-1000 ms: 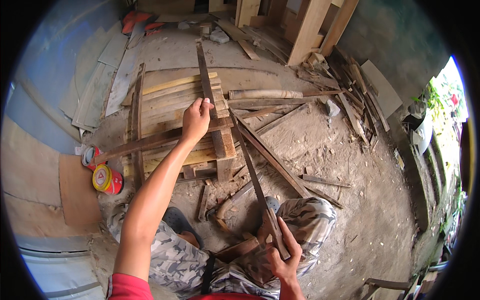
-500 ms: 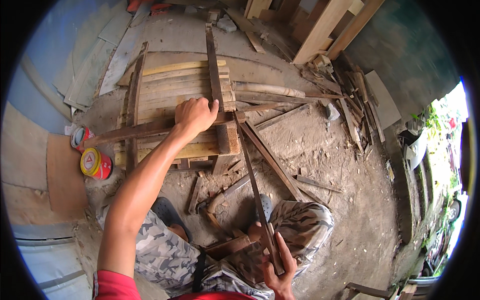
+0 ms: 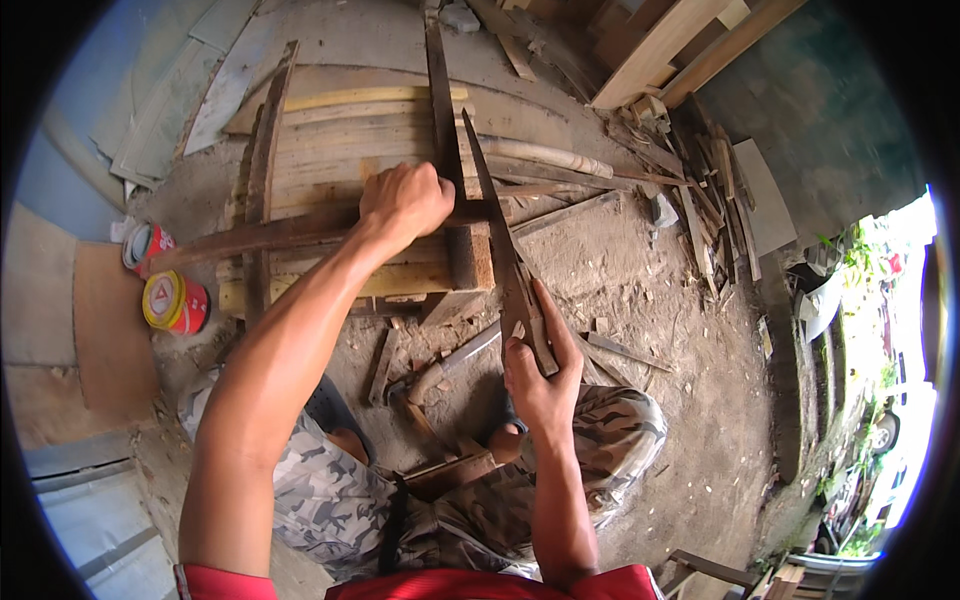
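My left hand is closed in a fist over a dark wooden strip, pressing it down across two upright-running dark bars on a low platform of pale slats. In my right hand is the wooden handle of a handsaw. Its long tapered blade points away from me and passes close beside the strip's right end. Whether the teeth touch the wood I cannot tell. A thick squared block lies under that end of the strip.
Two red paint cans stand left of the platform. On the dirt floor before me lies a long curved-handled blade among offcuts. Scrap wood is heaped at the far right, near tall boards. My legs are folded close by.
My right hand has pushed the handsaw forward and up, away from my lap. The left hand remains on the strip, and the view has shifted slightly.
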The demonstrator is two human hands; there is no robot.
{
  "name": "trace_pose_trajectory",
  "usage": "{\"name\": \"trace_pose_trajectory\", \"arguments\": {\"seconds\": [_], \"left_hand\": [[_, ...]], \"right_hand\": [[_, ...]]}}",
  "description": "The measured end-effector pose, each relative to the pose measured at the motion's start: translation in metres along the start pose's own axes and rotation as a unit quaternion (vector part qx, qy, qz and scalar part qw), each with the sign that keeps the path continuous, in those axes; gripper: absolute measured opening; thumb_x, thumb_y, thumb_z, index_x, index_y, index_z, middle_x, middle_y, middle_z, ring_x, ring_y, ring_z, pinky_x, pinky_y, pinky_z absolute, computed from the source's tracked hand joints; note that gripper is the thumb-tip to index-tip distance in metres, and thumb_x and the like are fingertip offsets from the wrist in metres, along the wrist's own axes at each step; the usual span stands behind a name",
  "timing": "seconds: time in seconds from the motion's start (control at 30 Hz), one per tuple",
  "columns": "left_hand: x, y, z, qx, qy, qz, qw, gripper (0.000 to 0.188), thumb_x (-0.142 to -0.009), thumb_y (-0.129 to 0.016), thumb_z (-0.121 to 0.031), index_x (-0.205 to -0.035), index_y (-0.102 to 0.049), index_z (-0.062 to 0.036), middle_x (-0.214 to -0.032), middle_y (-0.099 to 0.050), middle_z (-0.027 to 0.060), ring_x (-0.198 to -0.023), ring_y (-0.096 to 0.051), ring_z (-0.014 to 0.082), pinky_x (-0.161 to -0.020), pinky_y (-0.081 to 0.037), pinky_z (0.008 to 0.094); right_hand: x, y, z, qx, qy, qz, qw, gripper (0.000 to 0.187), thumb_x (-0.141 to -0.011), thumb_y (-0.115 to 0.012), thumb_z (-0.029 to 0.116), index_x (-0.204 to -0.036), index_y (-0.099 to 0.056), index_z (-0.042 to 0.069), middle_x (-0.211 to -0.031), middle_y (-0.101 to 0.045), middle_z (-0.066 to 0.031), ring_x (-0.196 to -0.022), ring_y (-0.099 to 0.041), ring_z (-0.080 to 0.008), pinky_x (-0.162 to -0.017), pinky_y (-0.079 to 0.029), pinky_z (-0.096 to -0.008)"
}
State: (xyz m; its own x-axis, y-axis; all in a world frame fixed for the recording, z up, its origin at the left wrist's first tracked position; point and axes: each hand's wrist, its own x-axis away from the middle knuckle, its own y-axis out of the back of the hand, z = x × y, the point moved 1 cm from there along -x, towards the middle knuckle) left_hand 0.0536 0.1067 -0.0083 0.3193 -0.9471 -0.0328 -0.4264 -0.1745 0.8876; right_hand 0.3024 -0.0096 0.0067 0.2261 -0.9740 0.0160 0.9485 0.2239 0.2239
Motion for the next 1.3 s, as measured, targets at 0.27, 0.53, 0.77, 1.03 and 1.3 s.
{"name": "trace_pose_trajectory", "arguments": {"seconds": [0.27, 0.53, 0.77, 1.03, 1.3], "left_hand": [[0.005, 0.009, -0.014, 0.006, 0.039, 0.041, 0.998, 0.046, -0.098, -0.051, -0.035, -0.071, -0.069, -0.0022, -0.068, -0.070, 0.0159, -0.060, -0.070, 0.0289, -0.056, -0.057, 0.0446], [-0.001, -0.006, -0.005, -0.021, -0.016, -0.004, 1.000, 0.046, -0.098, -0.051, -0.035, -0.075, -0.071, -0.0002, -0.058, -0.066, 0.0134, -0.048, -0.062, 0.0230, -0.047, -0.050, 0.0407], [-0.001, 0.010, -0.011, -0.050, 0.089, 0.019, 0.995, 0.047, -0.097, -0.053, -0.038, -0.082, -0.071, 0.0029, -0.081, -0.073, 0.0208, -0.077, -0.072, 0.0374, -0.074, -0.057, 0.0475], [-0.005, 0.005, -0.013, -0.064, 0.040, 0.015, 0.997, 0.046, -0.096, -0.051, -0.037, -0.086, -0.073, 0.0033, -0.089, -0.071, 0.0270, -0.085, -0.070, 0.0441, -0.077, -0.056, 0.0500], [-0.005, 0.008, -0.018, -0.075, 0.099, 0.005, 0.992, 0.045, -0.096, -0.050, -0.036, -0.090, -0.075, 0.0017, -0.099, -0.071, 0.0275, -0.097, -0.069, 0.0451, -0.086, -0.055, 0.0495]], "right_hand": [[0.158, 0.053, -0.017, 0.056, -0.014, -0.015, 0.998, 0.062, -0.086, -0.055, 0.002, -0.146, -0.042, -0.010, -0.128, -0.066, -0.0227, -0.110, -0.067, -0.0222, -0.091, -0.052, -0.0292], [0.069, 0.029, 0.033, 0.052, -0.021, 0.008, 0.998, 0.064, -0.085, -0.055, 0.001, -0.148, -0.044, -0.001, -0.122, -0.068, -0.0163, -0.097, -0.064, -0.0127, -0.087, -0.050, -0.0254], [0.086, 0.033, 0.029, 0.093, 0.075, 0.024, 0.993, 0.066, -0.084, -0.059, 0.000, -0.148, -0.043, -0.002, -0.125, -0.066, -0.0258, -0.107, -0.071, -0.0287, -0.089, -0.053, -0.0313], [0.105, 0.051, 0.025, 0.067, 0.067, 0.023, 0.995, 0.065, -0.084, -0.058, 0.001, -0.148, -0.045, 0.000, -0.109, -0.072, -0.0249, -0.098, -0.074, -0.0308, -0.085, -0.054, -0.0320], [0.062, 0.021, 0.011, 0.021, 0.073, 0.006, 0.997, 0.069, -0.082, -0.059, 0.003, -0.149, -0.042, 0.002, -0.112, -0.067, -0.0311, -0.096, -0.068, -0.0452, -0.082, -0.055, -0.0393]]}}
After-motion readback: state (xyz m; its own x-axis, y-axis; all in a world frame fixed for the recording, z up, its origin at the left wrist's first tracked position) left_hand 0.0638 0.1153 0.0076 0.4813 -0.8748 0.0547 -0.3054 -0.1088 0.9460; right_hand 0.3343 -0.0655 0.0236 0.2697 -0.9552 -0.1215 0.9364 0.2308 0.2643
